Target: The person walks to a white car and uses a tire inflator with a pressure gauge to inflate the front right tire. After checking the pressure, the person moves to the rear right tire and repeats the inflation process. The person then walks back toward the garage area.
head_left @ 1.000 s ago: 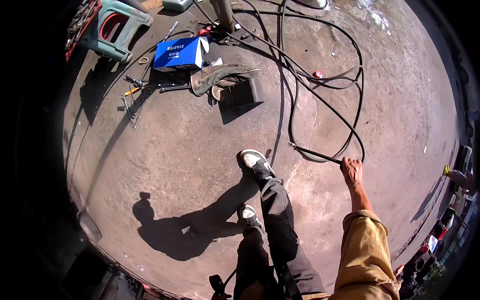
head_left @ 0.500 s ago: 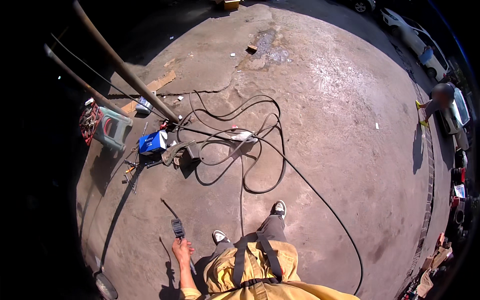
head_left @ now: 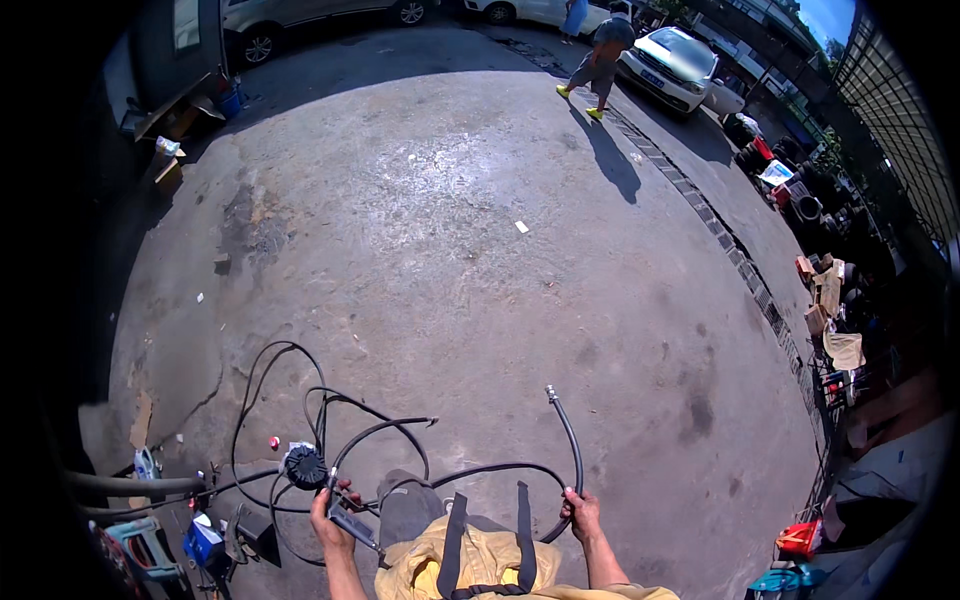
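The black hose (head_left: 573,440) is standing up from the right hand (head_left: 582,512), its metal fitting (head_left: 550,393) pointing away from the person and leaning slightly left. The gauge tool (head_left: 354,528) is lying aslant in the left hand (head_left: 335,512), its long axis running from the round black head (head_left: 305,467), far and left, back rightward toward the body. Half a second ago only the left hand was showing; now the right hand is appearing too, clasping the hose. The left hand is gripping the tool; both forearms (head_left: 606,566) are reaching forward from the lower edge.
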Available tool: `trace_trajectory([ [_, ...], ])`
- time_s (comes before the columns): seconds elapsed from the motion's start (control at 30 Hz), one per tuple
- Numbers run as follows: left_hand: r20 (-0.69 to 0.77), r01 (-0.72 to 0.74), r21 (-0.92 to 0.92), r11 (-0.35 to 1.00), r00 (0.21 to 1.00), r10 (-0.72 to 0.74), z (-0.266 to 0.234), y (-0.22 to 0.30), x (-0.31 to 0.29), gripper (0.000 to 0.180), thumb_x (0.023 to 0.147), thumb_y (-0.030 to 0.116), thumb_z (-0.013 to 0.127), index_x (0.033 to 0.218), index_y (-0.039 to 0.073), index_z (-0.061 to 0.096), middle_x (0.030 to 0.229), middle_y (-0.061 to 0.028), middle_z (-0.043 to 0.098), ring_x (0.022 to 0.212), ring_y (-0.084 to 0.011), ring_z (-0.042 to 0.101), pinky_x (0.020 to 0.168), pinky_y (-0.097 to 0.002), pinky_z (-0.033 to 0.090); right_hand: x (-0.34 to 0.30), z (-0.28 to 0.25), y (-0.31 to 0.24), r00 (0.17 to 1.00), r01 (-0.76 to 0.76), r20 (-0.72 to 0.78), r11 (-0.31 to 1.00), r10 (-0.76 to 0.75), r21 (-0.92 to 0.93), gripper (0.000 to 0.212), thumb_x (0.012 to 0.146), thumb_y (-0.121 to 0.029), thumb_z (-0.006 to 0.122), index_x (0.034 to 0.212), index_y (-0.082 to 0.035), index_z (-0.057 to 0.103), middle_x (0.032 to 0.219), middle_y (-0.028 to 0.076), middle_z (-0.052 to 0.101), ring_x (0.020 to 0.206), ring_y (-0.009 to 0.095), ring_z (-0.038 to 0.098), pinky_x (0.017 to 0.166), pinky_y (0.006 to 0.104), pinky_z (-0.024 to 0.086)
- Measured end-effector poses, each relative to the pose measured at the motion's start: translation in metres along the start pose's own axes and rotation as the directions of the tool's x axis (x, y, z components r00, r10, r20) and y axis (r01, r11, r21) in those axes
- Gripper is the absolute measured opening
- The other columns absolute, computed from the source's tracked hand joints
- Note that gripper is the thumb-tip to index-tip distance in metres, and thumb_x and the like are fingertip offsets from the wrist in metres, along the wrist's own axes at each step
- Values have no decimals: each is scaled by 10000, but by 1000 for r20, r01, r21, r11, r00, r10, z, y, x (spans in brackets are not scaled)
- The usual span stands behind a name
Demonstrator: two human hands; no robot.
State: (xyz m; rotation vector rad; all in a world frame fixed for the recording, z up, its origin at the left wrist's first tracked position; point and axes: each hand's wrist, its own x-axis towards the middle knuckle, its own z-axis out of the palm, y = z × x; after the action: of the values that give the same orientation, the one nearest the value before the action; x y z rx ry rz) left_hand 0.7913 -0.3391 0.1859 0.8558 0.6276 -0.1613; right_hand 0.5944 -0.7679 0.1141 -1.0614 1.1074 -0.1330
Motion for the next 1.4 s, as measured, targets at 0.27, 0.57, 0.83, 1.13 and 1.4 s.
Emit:
trace_trajectory([
  [0.27, 357, 250, 131, 959, 891, -281, 167, -19, 197, 468, 934, 223, 455, 1339, -10, 479, 1244, -191, 597, 896, -284, 648, 672, -358, 554, 57, 187, -167, 834, -61, 539, 950, -120, 306, 285, 922, -314, 650, 1002, -45, 598, 746, 44, 562, 690, 190, 555, 769, 403, 466],
  [0.57, 542, 433, 173, 885, 708, -453, 477, 108, 478, 428, 914, 105, 472, 1304, -73, 471, 1200, -208, 612, 940, -274, 631, 612, -326, 517, 300, 347, -362, 890, 355, -428, 825, -155, 440, 507, 946, -606, 478, 952, -101, 525, 566, -40, 376, 446, 88, 349, 437, 253, 300],
  [0.83, 613, 579, 305, 756, 489, -621, 800, 76, 637, 409, 918, 143, 477, 1253, -91, 458, 1131, -206, 592, 907, -279, 574, 537, -283, 472, 380, 544, -521, 907, 420, 45, 907, -419, -31, 501, 912, -419, 665, 1117, 32, 590, 670, 43, 584, 612, 128, 551, 579, 274, 445],
  [1.13, 622, 642, 150, 752, 530, -577, 1106, 37, 848, 376, 903, 166, 469, 1185, -80, 495, 1058, -190, 598, 842, -258, 563, 505, -270, 450, 650, 665, -784, 910, 389, 309, 830, -277, -400, 754, 792, -613, 696, 1258, -66, 469, 936, 131, 672, 913, 247, 666, 784, 380, 517],
  [1.4, 639, 467, -183, 865, 725, -257, 1350, 82, 1057, 362, 917, 197, 470, 1198, -27, 513, 1063, -157, 576, 858, -229, 538, 463, -243, 438, 913, 816, -1002, 662, 655, 674, 690, -328, -308, 522, 995, -400, 510, 1452, -164, 423, 1320, 171, 574, 1166, 298, 594, 957, 379, 475],
])
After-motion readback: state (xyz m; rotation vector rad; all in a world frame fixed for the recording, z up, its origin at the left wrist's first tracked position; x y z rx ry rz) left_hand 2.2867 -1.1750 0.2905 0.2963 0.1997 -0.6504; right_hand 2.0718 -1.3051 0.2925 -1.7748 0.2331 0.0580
